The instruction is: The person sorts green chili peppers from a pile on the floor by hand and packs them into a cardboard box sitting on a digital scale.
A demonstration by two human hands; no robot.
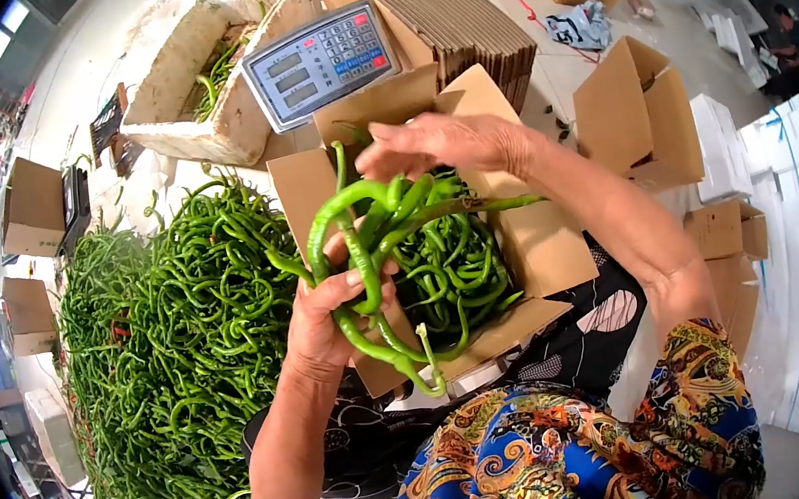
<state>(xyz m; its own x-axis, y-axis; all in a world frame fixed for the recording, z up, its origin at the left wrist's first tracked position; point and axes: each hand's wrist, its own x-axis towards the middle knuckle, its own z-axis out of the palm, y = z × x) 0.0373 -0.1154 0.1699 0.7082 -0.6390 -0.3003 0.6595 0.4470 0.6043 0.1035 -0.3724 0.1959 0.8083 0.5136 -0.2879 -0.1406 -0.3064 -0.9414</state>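
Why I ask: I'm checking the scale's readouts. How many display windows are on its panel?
3: the top display window, middle display window and bottom display window, stacked left of the keypad on the scale panel. None looks hidden.

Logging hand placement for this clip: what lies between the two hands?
In the head view, green peppers, gripped in a bunch by the left hand, lie between it and the right hand.
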